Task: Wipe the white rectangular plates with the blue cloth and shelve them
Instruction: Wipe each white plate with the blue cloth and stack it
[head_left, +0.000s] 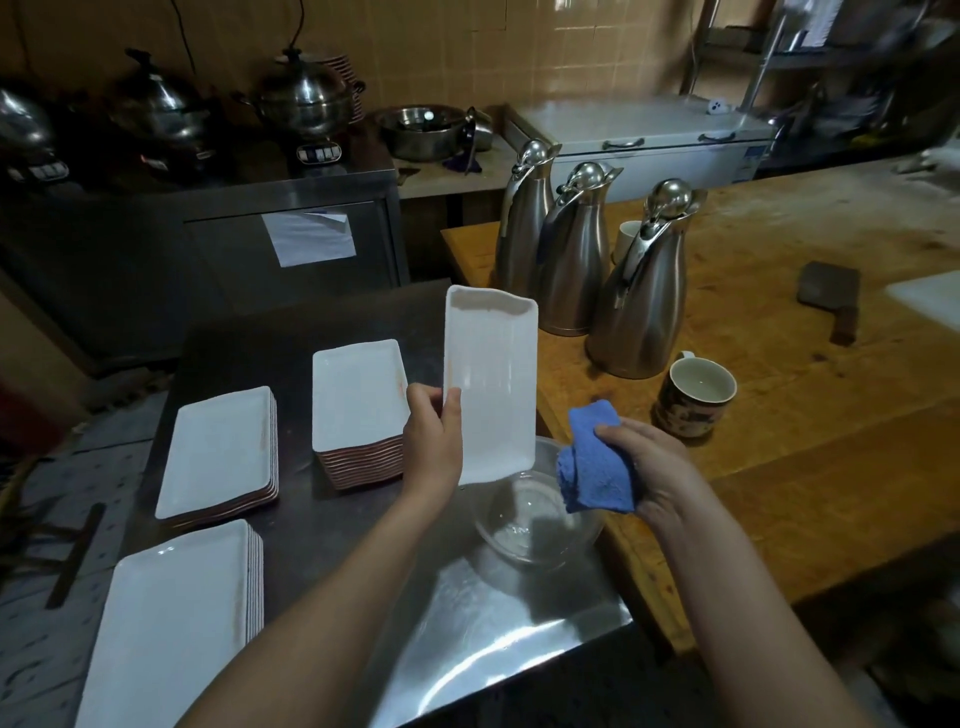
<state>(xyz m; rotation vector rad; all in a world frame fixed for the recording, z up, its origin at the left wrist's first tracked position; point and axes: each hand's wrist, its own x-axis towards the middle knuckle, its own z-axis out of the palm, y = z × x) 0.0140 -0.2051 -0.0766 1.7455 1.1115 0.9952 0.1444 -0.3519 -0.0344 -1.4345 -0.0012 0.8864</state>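
plate (491, 384) gripped upright by left hand (431, 441); right hand (649, 467) clutches blue cloth (595, 467) just beside.

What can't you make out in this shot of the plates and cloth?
Head view only.
Held plate: back faces away from the camera.
Nearest plate stack: cut off by the bottom edge.
Glass bowl: partly behind the held plate and blue cloth; contents unclear.
Shelving, top right: too blurred to read.

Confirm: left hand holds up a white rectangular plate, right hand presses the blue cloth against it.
No: in the head view the right hand grips the blue cloth apart from the white rectangular plate. The left hand does hold it up.
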